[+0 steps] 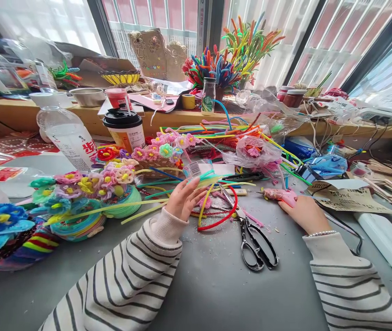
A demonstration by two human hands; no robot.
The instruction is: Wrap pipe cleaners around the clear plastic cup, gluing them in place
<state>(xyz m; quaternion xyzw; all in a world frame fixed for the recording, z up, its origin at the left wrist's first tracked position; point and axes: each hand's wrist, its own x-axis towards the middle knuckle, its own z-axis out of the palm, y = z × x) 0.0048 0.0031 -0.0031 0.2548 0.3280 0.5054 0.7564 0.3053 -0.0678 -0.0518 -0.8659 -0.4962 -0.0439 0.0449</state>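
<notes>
My left hand (183, 200) is over the pile of pipe cleaners in the middle, fingers stretched out and apart. Pale yellow pipe cleaners (137, 202) run behind it, and green and yellow ones lie by its fingertips; I see nothing clearly gripped. My right hand (304, 214) is wrapped around a pink hot glue gun (287, 196), its nozzle pointing left. Between the hands lie black-handled scissors (258, 246), partly opened, with a red pipe cleaner (234, 209) bent in a loop across the blades. A black utility knife (244, 176) rests just beyond.
Pipe-cleaner flower baskets (78, 220) crowd the left, beside a plastic bottle (66, 135) and a lidded paper cup (123, 131). Bundled pipe cleaners (199, 130) lie farther back. A white power strip (389, 246) and cord (359, 246) are at right.
</notes>
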